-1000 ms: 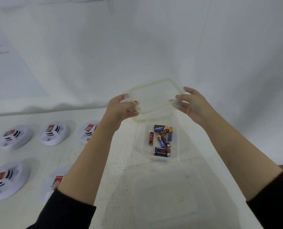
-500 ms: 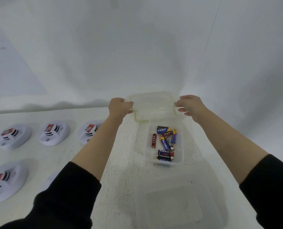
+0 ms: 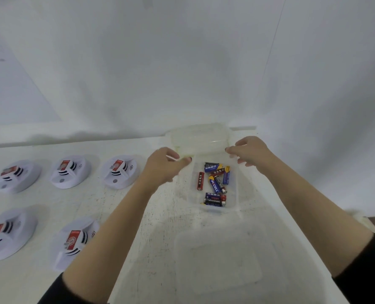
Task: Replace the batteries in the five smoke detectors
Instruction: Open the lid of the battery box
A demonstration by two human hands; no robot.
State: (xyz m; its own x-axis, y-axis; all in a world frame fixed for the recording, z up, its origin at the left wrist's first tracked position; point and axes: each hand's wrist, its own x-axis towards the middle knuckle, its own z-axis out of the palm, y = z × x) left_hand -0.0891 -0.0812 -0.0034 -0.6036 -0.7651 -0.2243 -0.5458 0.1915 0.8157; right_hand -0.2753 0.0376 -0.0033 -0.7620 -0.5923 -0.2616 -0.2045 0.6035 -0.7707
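Desk (image 3: 120, 216): white top, the paint rough and speckled, most worn in the middle; its far edge meets the cloth.
Room: a white cloth (image 3: 182, 62) hangs in soft folds behind the desk and along its right edge; a pale sheet (image 3: 11, 88) with blurred lines is on it at the far left.
Detectors (image 3: 71, 172): five white round ones on the left part of the desk, three in a row toward the far edge and two nearer the front edge; each has a red label on top; the hands touch none of them.
Box (image 3: 237, 194): clear and open, right of the desk's middle, between the lid and the tub.
Batteries (image 3: 214, 185): a loose heap inside the box, blue, red and black, lying flat, some across each other.
Lid (image 3: 199, 139): clear with a greenish rim, flat at the far edge, just behind the box.
Tub (image 3: 221, 260): bigger and clear, near the front edge, in front of the box.
Left hand (image 3: 164, 167): at the lid's near left corner, fingers curled, thumb toward the forefinger; it is blurred, and I cannot tell if it pinches the rim.
Right hand (image 3: 250, 151): at the lid's near right corner, fingers relaxed and spread, the tips at the rim; it grips nothing.
Sleeves (image 3: 366, 268): black, pushed up the forearms.
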